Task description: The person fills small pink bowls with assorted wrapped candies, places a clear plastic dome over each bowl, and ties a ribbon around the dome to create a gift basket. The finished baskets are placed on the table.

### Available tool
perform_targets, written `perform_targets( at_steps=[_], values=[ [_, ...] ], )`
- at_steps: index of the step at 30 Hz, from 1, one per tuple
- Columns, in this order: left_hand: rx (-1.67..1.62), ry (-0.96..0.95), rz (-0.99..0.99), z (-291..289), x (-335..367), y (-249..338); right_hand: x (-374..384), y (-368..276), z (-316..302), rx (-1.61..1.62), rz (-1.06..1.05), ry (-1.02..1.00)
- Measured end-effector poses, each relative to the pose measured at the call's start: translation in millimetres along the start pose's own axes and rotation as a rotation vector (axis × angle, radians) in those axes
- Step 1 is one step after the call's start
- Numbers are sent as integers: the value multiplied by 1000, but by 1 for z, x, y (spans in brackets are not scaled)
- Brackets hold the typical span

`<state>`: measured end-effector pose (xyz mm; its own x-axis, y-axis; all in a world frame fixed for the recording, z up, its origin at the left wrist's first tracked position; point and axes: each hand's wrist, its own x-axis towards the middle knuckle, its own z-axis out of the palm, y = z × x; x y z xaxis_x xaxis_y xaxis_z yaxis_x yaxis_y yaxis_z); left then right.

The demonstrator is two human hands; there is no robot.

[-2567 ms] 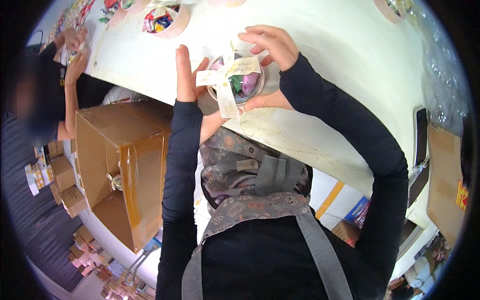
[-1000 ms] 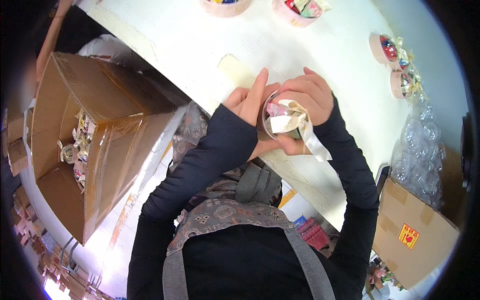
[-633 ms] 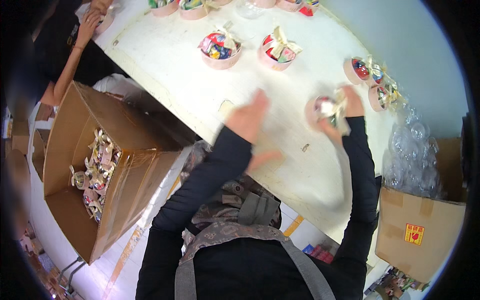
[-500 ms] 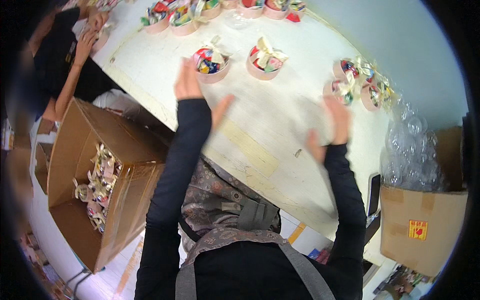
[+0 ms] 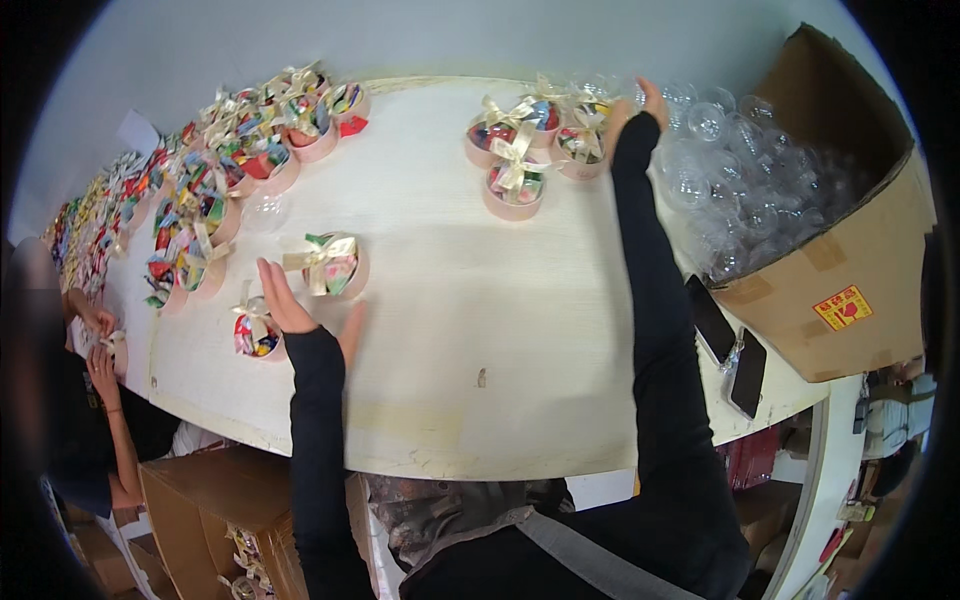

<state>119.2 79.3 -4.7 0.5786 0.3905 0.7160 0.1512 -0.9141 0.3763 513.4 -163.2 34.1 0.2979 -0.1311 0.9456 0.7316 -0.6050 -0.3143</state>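
Observation:
My left hand (image 5: 288, 305) is over the near left of the white table, fingers stretched out and thumb apart, with nothing in it. Close by it are a pink round tub (image 5: 352, 278) of colourful wrapped pieces with a cream ribbon bow, and a second such tub (image 5: 250, 338), partly behind the hand. My right hand (image 5: 634, 108) reaches to the far right, its visible fingers spread, between a cluster of pink tubs (image 5: 514, 208) with bows and a heap of clear plastic domes (image 5: 712, 170). Part of this hand's grip is hidden.
A cardboard box (image 5: 840, 265) lies tipped at the right, clear domes spilling out. Two phones (image 5: 747, 375) are near the right edge. Many filled tubs (image 5: 270, 165) line the far left. A co-worker's hands (image 5: 100, 350) work at the left, above another carton (image 5: 215, 485).
The view has swung to the right. My right hand has moved farther out, to the clear domes and clustered tubs. My left hand stays open near the two tubs.

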Motion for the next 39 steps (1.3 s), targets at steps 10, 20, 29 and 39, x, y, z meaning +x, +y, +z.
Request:
perform_targets(
  at_steps=[10, 20, 29, 39],
  values=[
    [-629, 191, -573, 63, 2, -51, -57, 179, 77, -360, 341, -392],
    [-1058, 566, -1183, 79, -5, -122, -117, -110, 169, 139, 278, -552],
    [-1154, 527, -1288, 103, 1, -107, -35, 68, 170, -133, -69, -363],
    [-1189, 493, -1343, 88, 0, -85, -78, -10, 91, 503, 62, -1277]
  ],
)
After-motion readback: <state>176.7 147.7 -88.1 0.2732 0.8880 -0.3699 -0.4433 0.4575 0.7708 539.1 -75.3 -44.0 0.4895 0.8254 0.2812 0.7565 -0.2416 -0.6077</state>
